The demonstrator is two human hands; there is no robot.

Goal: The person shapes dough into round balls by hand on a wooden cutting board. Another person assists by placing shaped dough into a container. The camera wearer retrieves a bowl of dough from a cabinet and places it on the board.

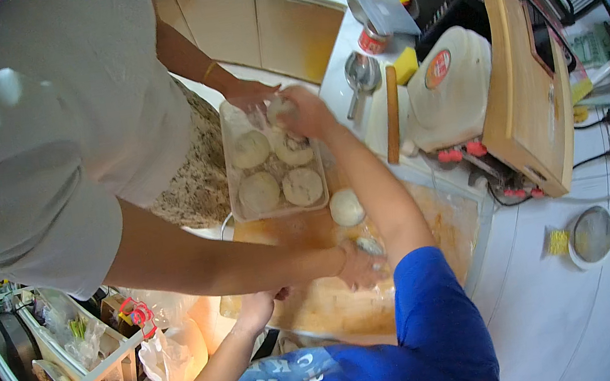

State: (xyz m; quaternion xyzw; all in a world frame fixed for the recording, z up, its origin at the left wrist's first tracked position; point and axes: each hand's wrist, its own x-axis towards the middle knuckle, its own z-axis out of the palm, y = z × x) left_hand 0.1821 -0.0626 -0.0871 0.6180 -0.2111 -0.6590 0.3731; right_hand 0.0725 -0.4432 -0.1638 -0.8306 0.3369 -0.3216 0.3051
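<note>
My right hand (pixel 307 113) reaches over the far end of a clear plastic tray (pixel 238 214), with its fingers around a round dough bun (pixel 277 111). Several round, flattened buns (pixel 303 186) sit in the tray, some with dark filling showing through. My left hand (pixel 258 309) rests by the near left edge of the wooden board (pixel 310 312), its fingers curled and partly hidden behind a co-worker's forearm. Another pale bun (pixel 346 208) lies on the board beside my right forearm.
A co-worker's hand (pixel 249 96) is at the tray's far end; their other hand (pixel 363 264) touches a bun (pixel 370 245) on the board. A wooden rolling pin (pixel 391 115), a metal ladle (pixel 362 72) and a sieve (pixel 592 235) lie to the right. A white slatted rack (pixel 102 368) stands at left.
</note>
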